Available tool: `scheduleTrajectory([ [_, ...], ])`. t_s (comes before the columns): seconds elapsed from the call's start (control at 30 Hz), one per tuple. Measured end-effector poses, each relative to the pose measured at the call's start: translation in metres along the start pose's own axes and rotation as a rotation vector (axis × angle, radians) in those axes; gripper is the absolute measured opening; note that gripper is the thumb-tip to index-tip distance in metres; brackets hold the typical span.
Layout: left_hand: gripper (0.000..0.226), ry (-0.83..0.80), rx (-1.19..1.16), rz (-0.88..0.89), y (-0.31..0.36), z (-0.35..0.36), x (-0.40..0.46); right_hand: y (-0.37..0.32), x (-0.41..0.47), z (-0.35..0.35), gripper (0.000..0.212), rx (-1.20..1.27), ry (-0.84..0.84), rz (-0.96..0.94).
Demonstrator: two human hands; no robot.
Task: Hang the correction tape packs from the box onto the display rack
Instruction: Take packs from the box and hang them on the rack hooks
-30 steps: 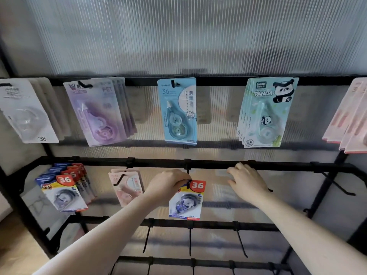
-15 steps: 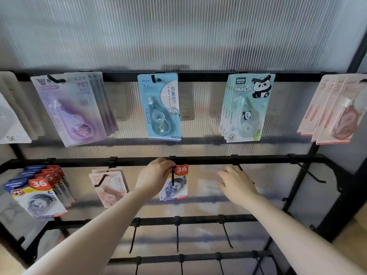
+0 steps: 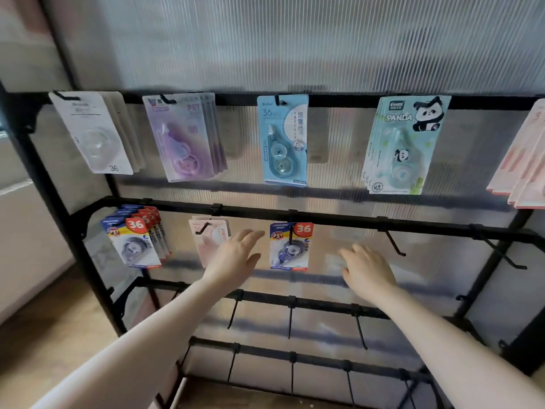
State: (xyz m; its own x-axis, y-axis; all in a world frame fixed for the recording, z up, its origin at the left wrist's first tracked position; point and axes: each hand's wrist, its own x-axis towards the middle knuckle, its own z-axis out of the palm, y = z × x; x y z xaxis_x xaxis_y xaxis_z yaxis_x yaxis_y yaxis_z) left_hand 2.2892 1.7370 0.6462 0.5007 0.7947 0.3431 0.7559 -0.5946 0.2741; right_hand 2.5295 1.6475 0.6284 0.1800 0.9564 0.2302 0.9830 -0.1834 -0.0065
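Note:
A blue-and-yellow correction tape pack with a red "36" hangs alone on a hook of the black display rack's second bar. My left hand hovers just left of it with fingers spread, holding nothing. My right hand is to the pack's right, below the bar, fingers relaxed and empty. A stack of the same packs hangs at the far left of that bar, and a pink pack sits partly behind my left hand. The box is not in view.
The top bar carries white packs, purple packs, one light blue pack, panda packs and pink packs at the right edge. Bare hooks jut out on the second bar's right and on the two lower bars.
My left hand has let go of the "36" pack, which now hangs on its hook, and moved left with fingers open. My right hand has dropped slightly. The view swung left.

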Motion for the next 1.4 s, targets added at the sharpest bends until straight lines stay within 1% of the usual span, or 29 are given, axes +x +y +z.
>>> scheduleTrajectory([
  [0.2, 0.047, -0.031, 0.008, -0.058, -0.020, 0.022, -0.059, -0.020, -0.020, 0.037, 0.033, 0.049, -0.038, -0.051],
  [0.33, 0.048, -0.112, 0.019, -0.156, -0.033, 0.053, -0.100, -0.031, -0.042, 0.080, 0.035, 0.070, -0.118, -0.075],
  [0.43, 0.050, -0.170, 0.027, -0.186, -0.044, 0.083, -0.130, -0.034, -0.066, 0.116, 0.037, 0.105, -0.175, -0.078],
  [0.53, 0.048, -0.228, 0.024, -0.208, -0.055, 0.116, -0.160, -0.034, -0.089, 0.155, 0.039, 0.127, -0.215, -0.078],
  [0.63, 0.043, -0.287, -0.008, -0.242, -0.068, 0.156, -0.187, -0.036, -0.110, 0.199, 0.040, 0.146, -0.302, -0.046],
  [0.73, 0.051, -0.381, -0.071, -0.300, -0.086, 0.207, -0.216, -0.036, -0.137, 0.250, 0.040, 0.143, -0.406, -0.019],
  [0.8, 0.050, -0.450, -0.090, -0.322, -0.094, 0.236, -0.235, -0.035, -0.156, 0.282, 0.041, 0.135, -0.454, -0.008],
  [0.87, 0.045, -0.495, -0.062, -0.296, -0.101, 0.263, -0.252, -0.035, -0.173, 0.313, 0.043, 0.133, -0.502, -0.005],
  [0.93, 0.048, -0.545, -0.023, -0.276, -0.112, 0.290, -0.267, -0.036, -0.189, 0.342, 0.044, 0.146, -0.542, 0.005],
  [1.0, 0.048, -0.592, -0.045, -0.278, -0.122, 0.314, -0.282, -0.039, -0.204, 0.369, 0.044, 0.161, -0.573, 0.020],
  [1.07, 0.047, -0.636, -0.057, -0.291, -0.133, 0.340, -0.299, -0.044, -0.218, 0.394, 0.043, 0.172, -0.615, 0.035],
  [1.2, 0.048, -0.708, 0.021, -0.281, -0.145, 0.382, -0.318, -0.056, -0.238, 0.437, 0.044, 0.202, -0.683, 0.067],
  [1.37, 0.045, -0.815, -0.052, -0.334, -0.164, 0.435, -0.339, -0.065, -0.255, 0.481, 0.043, 0.215, -0.725, 0.096],
  [1.4, 0.048, -0.831, -0.064, -0.338, -0.167, 0.443, -0.342, -0.066, -0.257, 0.488, 0.043, 0.214, -0.733, 0.105],
])
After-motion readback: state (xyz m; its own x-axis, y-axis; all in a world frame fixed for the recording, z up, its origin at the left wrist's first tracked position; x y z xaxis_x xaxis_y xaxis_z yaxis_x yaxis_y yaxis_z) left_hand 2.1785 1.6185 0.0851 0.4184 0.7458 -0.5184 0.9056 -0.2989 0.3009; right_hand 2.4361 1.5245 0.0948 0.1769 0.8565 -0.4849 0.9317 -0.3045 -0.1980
